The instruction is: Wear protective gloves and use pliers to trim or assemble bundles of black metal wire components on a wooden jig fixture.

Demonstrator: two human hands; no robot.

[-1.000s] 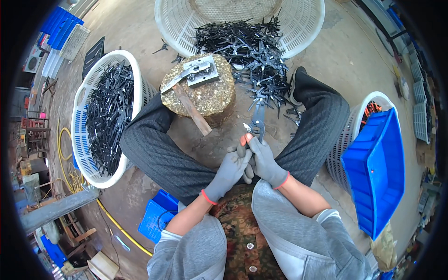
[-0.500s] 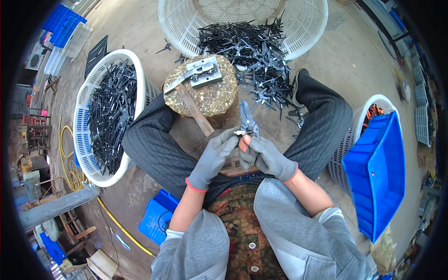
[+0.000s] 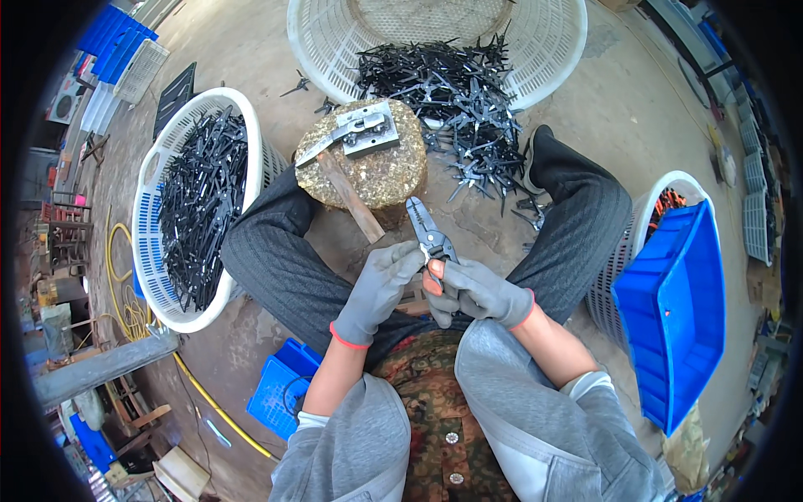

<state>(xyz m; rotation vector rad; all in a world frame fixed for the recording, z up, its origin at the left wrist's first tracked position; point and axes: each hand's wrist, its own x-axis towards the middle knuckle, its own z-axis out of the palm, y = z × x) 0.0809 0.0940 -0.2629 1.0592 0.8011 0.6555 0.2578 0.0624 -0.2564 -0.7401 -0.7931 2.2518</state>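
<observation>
Wire-stripping pliers [image 3: 427, 226] of dark grey metal stand between my two gloved hands, with their toothed jaws pointing away from me and slightly left. My right hand [image 3: 481, 290] is closed around the handle end, and its thumb tip and another fingertip show bare through the grey glove. Against the pliers' left side, near the pivot, my left hand [image 3: 383, 283] pinches a small pale piece [image 3: 423, 252]; its exact kind is too small to tell. The lower handles are mostly hidden by my fingers.
A round stump [image 3: 393, 174] carries a metal block fixture [image 3: 370, 138] and a hammer with a wooden handle [image 3: 351, 197]. Loose pliers [image 3: 473, 117] spill from a tipped white basket [image 3: 548, 50]. A full white basket [image 3: 142, 243] stands left; a blue crate [image 3: 673, 314] leans right.
The pliers have tilted left, and their jaws have swung from upright toward the stump. My left fingertips have come closer against the pivot. Both arms stay nearly in place.
</observation>
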